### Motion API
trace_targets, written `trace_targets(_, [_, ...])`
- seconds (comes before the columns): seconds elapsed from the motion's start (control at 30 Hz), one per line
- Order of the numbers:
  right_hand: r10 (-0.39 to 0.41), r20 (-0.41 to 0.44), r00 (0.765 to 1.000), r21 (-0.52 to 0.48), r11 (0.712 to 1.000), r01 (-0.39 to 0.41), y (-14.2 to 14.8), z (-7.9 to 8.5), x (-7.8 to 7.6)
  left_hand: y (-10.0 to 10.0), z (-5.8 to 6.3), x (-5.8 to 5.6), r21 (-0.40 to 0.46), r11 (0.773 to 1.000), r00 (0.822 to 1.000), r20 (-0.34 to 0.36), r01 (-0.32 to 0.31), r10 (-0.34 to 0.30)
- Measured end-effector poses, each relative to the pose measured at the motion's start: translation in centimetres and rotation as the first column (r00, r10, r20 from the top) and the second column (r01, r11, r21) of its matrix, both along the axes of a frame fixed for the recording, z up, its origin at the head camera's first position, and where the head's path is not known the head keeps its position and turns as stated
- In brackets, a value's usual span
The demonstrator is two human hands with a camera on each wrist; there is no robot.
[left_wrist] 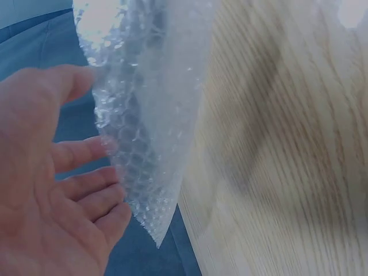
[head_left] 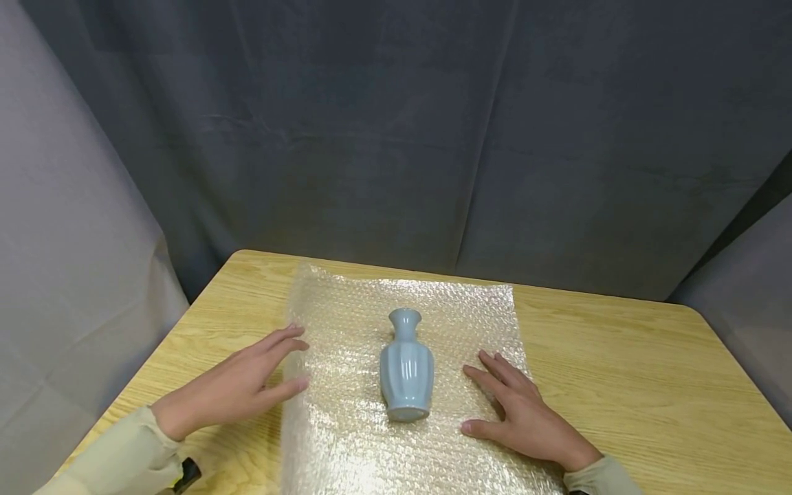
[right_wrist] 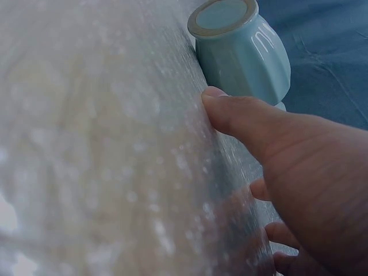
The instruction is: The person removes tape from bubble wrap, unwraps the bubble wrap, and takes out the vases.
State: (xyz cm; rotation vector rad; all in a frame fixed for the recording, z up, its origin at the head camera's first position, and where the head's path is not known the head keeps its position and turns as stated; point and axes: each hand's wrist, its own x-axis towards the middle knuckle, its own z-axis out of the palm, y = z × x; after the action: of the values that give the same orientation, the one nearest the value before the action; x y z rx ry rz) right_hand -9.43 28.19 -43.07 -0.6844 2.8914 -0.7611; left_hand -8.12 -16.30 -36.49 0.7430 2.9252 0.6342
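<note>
A pale blue ceramic vase [head_left: 407,371] lies on its side on a sheet of clear bubble wrap [head_left: 346,323], its neck toward the far side and its base toward me. My left hand [head_left: 229,386] is at the sheet's left edge with fingers spread; in the left wrist view its fingertips are right at the rim of the bubble wrap [left_wrist: 138,126], which stands raised from the table there. To the right of the vase, my right hand [head_left: 522,418] rests on the sheet, fingers apart. The right wrist view shows its thumb on the wrap close to the vase [right_wrist: 247,63].
The wood-grain table [head_left: 619,364] extends on both sides of the sheet and has rounded far corners. Behind it hangs a dark grey curtain [head_left: 383,151]. Lighter grey cloth [head_left: 68,227] hangs at the left, with more at the right.
</note>
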Motion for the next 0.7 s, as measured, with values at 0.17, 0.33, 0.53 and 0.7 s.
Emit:
trace_targets(0.17, [-0.006, 0.012, 1.000, 0.002, 1.000, 0.006, 0.0, 0.1, 0.1, -0.4, 0.0, 0.0, -0.037, 0.999, 0.999, -0.014, 0.036, -0.036])
trace_targets(0.33, [-0.008, 0.014, 1.000, 0.003, 1.000, 0.008, 0.0, 0.1, 0.0, -0.8, -0.1, 0.1, -0.053, 0.997, 0.998, 0.007, 0.055, -0.055])
trace_targets(0.53, [-0.007, 0.020, 1.000, -0.003, 1.000, 0.007, 0.0, 0.1, 0.0, -1.3, -0.1, -0.1, -0.067, 0.995, 0.996, 0.055, 0.080, -0.076])
trace_targets(0.7, [-0.013, 0.026, 1.000, -0.005, 1.000, 0.013, 0.0, 0.2, 0.0, -1.6, -0.1, -0.3, -0.088, 0.990, 0.991, 0.088, 0.108, -0.100])
